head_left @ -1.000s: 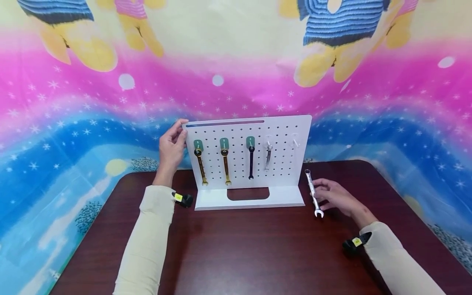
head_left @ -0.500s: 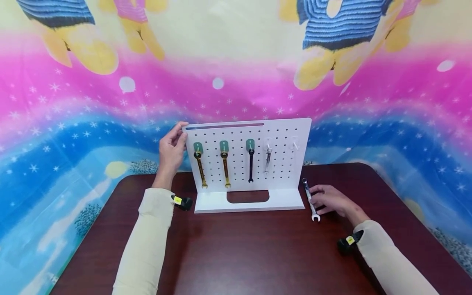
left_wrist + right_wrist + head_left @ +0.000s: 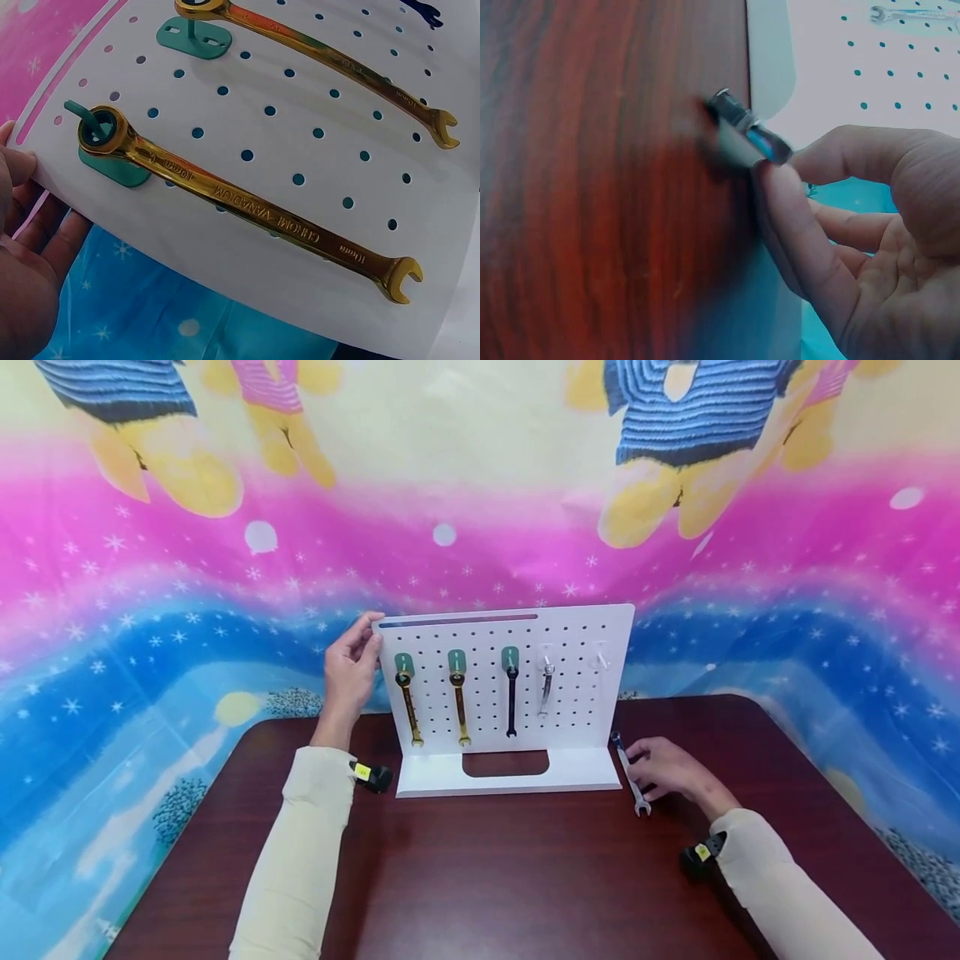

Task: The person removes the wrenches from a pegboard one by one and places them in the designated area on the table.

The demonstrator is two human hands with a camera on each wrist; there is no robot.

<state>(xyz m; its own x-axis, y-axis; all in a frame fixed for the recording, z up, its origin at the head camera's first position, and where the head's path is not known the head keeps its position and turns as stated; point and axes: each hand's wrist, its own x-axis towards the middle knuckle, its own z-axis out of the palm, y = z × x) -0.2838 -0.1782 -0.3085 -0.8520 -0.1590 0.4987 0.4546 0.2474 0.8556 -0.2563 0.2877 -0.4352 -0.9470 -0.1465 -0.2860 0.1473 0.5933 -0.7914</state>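
White pegboard stood upright on its base, toward the far side of the table, with five hooks in a row. From the left: two gold wrenches hung by their ring ends on green hooks, the leftmost lettered CHROME VANADIUM with the green peg through its ring; then a black wrench on the third green hook; then a small silver wrench on a transparent hook. A second transparent hook jutted out at the far right of the row. Your left hand gripped the board's upper left corner, thumb in front, fingers behind. Your right hand pinched a larger silver wrench between thumb and fingers, just right of the base; its ring end pointed far, its open end near. You could not tell whether it touched the wood. Far table edge ran close behind the board, printed backdrop beyond. Your left forearm lay along the left side; your right hand worked in the wider strip between board and right table edge. Most room lay near you, dark red tabletop running from the base's near edge between your sleeves.
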